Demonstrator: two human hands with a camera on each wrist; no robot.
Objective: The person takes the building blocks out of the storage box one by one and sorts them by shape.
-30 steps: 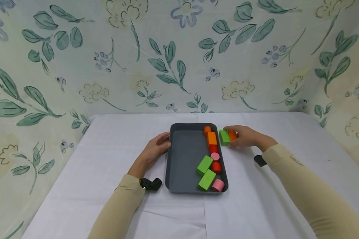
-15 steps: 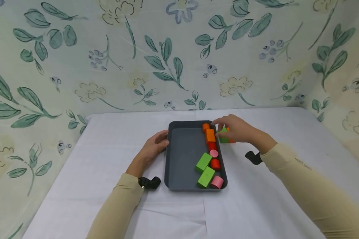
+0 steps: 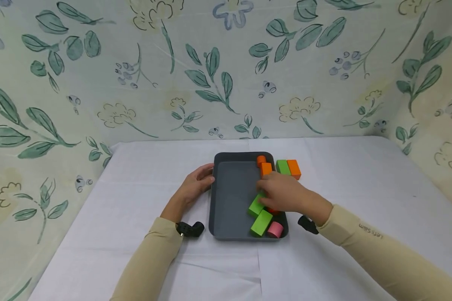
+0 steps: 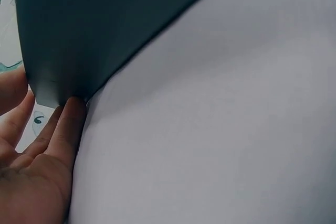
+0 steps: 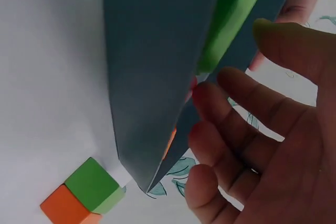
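Observation:
My left hand [image 3: 193, 187] rests against the left wall of a dark grey tray [image 3: 229, 200], its fingers touching the wall's outside in the left wrist view. Over the tray's right side is my right hand [image 3: 284, 192], thumb and fingers apart in the right wrist view, with no block visibly gripped. Beneath or beside it lie a green block [image 3: 256, 205] and, partly covered, a red cylinder [image 3: 273, 211]. Another green block [image 3: 261, 223] and a pink cylinder [image 3: 275, 229] lie nearer the front. An orange block [image 3: 265, 168] shows behind the hand, which hides other pieces.
Outside the tray's far right edge, a green block [image 3: 283, 167] and an orange block [image 3: 294, 169] stand side by side on the white-covered table [image 3: 342, 175]. An orange cylinder [image 3: 261, 161] sits in the tray's far right corner. Behind hangs a floral cloth [image 3: 154, 83].
My right hand has left the green and orange blocks outside the tray and moved left and nearer, over the tray's right side. My left hand stays at the tray's left wall.

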